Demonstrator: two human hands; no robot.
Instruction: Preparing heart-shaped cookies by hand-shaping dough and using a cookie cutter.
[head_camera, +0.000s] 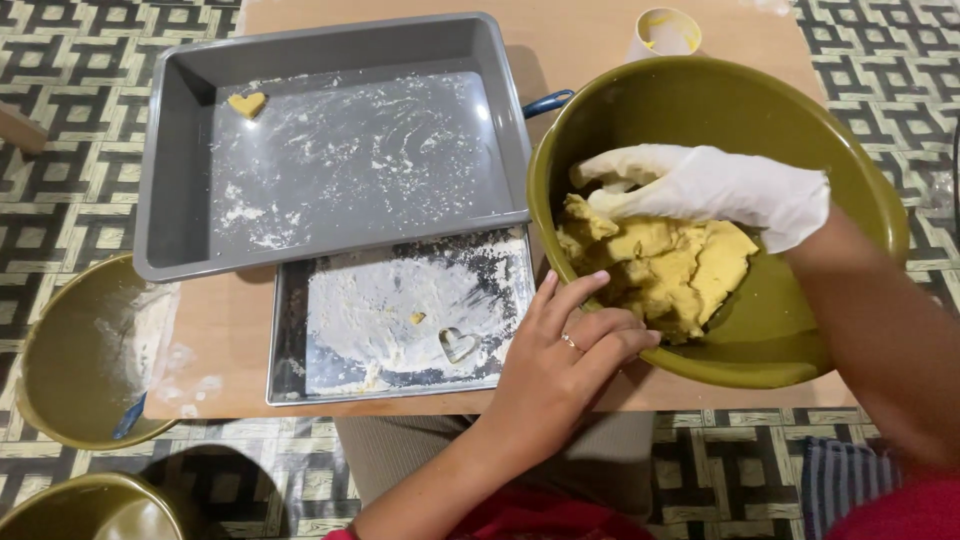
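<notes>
My right hand (700, 185), in a white glove, reaches into a large olive-green bowl (800, 120) and presses on a lump of yellow dough (670, 265). At the bowl's near rim my bare left hand (565, 345), with a ring on one finger, grips the edge and steadies it. A heart-shaped metal cutter (457, 344) lies on a small floured metal tray (400, 315) left of the bowl. One heart-shaped piece of dough (247, 103) sits in the far left corner of a big grey baking pan (180, 200).
A small pale cup (665, 32) stands at the table's far edge. An olive bowl with flour and a blue tool (85, 350) sits off the table's left, with another olive bowl (90, 510) below it. Patterned floor tiles surround the wooden table (230, 330).
</notes>
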